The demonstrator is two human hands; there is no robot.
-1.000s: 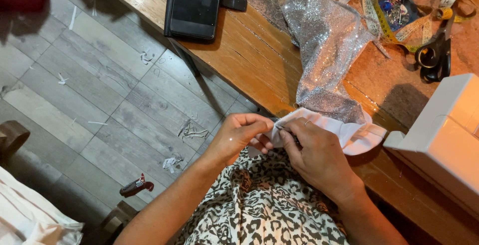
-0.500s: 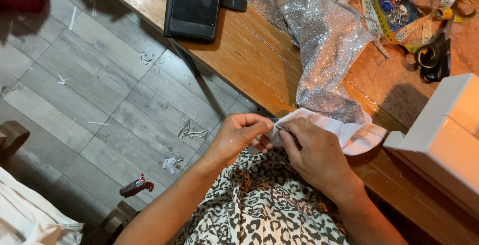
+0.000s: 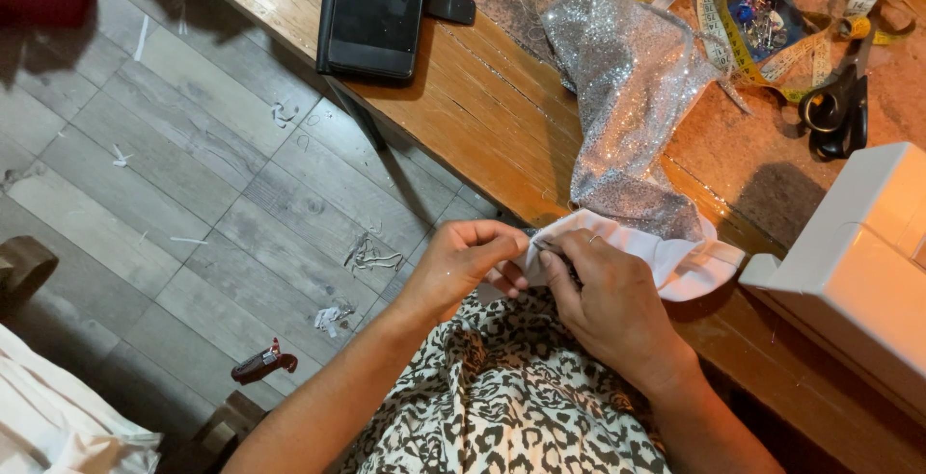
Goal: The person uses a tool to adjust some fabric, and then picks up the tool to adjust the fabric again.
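Leopard-print fabric [image 3: 502, 406] covers our lap at 6 o'clock. Just above it our left hand [image 3: 463, 262] and right hand [image 3: 608, 300] meet, both pinching shut on the edge of a white cloth [image 3: 675, 257] at the wooden table [image 3: 482, 127] rim; fingertips touching. Silver glitter fabric [image 3: 627, 79] lies on the cloth, running toward 12 o'clock. White sewing machine [image 3: 858, 271] at 3 o'clock. Black scissors [image 3: 837, 112] and yellow tape measure [image 3: 743, 11] at 1 o'clock, black phone [image 3: 371, 11] at 11 o'clock. Grey plank floor [image 3: 174, 175] with scraps at 9 o'clock.
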